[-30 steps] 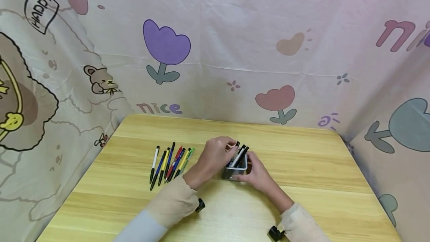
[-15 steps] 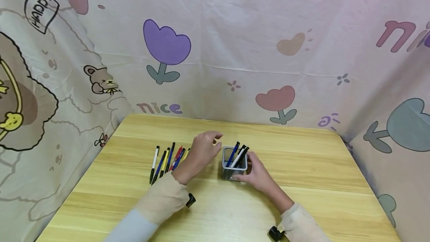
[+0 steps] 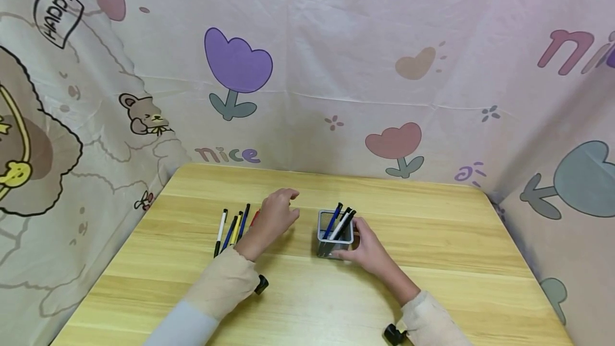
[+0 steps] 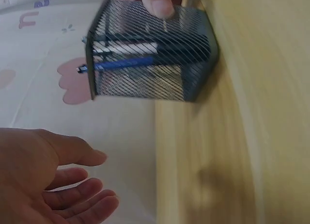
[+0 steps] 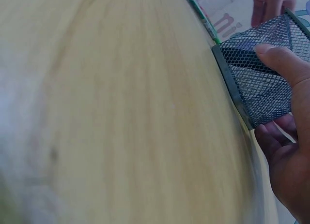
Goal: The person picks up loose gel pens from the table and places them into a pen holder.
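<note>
A square mesh pen holder (image 3: 334, 234) stands mid-table with several pens (image 3: 340, 221) upright in it. My right hand (image 3: 365, 247) grips its right side, thumb on the mesh wall (image 5: 264, 83). The holder (image 4: 150, 54) also shows in the left wrist view with a fingertip on its far edge. My left hand (image 3: 273, 217) hovers empty, fingers relaxed (image 4: 72, 195), over a row of loose pens (image 3: 233, 229) lying left of the holder. Part of that row is hidden under the hand.
The wooden table (image 3: 432, 260) is enclosed by patterned cloth walls (image 3: 336, 68) at the back and on both sides. Bare tabletop lies to the right of the holder and along the front edge.
My left hand let go of a pen at the holder and moved left, now above the loose pens. The right hand and holder stayed put.
</note>
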The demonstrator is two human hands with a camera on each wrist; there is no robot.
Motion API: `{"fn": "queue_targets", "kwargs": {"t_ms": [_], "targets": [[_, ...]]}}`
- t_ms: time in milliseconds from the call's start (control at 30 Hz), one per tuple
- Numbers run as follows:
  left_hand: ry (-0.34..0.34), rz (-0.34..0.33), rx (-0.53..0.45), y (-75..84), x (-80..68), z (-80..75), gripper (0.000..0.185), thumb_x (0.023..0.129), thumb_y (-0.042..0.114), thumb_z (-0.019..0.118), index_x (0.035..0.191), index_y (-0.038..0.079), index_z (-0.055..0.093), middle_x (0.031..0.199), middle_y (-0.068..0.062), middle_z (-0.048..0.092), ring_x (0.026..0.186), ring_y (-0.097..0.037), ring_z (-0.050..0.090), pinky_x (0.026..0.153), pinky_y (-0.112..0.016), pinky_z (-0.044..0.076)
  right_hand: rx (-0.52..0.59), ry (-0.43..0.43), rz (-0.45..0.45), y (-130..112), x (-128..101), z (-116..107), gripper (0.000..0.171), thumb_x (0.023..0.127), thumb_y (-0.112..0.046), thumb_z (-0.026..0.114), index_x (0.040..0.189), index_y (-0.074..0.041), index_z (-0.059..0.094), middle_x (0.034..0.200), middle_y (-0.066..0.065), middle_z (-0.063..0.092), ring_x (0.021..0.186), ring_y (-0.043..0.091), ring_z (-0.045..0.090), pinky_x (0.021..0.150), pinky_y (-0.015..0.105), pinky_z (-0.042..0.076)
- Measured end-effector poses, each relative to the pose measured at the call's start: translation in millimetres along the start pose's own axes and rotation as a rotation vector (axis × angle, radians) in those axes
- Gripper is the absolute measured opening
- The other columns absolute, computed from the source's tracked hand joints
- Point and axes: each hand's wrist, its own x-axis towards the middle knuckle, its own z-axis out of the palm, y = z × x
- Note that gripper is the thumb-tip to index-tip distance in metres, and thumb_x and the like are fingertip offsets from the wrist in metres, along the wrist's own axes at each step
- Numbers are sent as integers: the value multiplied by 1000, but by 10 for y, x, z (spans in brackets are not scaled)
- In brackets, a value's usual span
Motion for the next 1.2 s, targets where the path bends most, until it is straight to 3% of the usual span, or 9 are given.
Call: {"fn": "queue_targets", "kwargs": {"t_ms": [267,367,533,867,1200], "targets": [[-112,-129,46,-174,-16,-1,44,84,-2,74,128,-2,68,124,-18,72,102,-28,72,72,-31,59,17,-6,-1,13,-1,-3,81,72,-24,97,135,-10,49,121,12,60,100,20,66,83,24,62],[-137,-155,69,-222,-25,-6,45,83,-3,72,129,-3,68,123,-20,71,101,-29,71,75,-34,60,17,-6,-5,16,1,-4,81,72,-25,97,135,-10,48,121,12,60,101,20,66,83,24,62],[-155,-151,118,-302,-52,19,43,82,-3,74,126,-6,69,119,-23,72,103,-32,71,81,-40,61,22,-7,-8,17,4,-7,83,71,-25,97,136,-10,48,122,11,60,102,20,67,83,24,62],[-208,-189,95,-421,-92,80,45,82,-7,74,127,-7,67,120,-26,70,85,-24,64,65,-28,53,28,0,6,29,2,5,85,71,-24,97,138,-10,48,124,11,60,103,20,67,85,23,61],[-216,-146,145,-469,-110,132,37,82,-11,70,119,-9,70,111,-25,72,92,-29,70,72,-33,60,-7,1,-2,39,10,-6,82,71,-27,97,136,-11,49,121,11,60,101,19,66,83,23,61]]}}
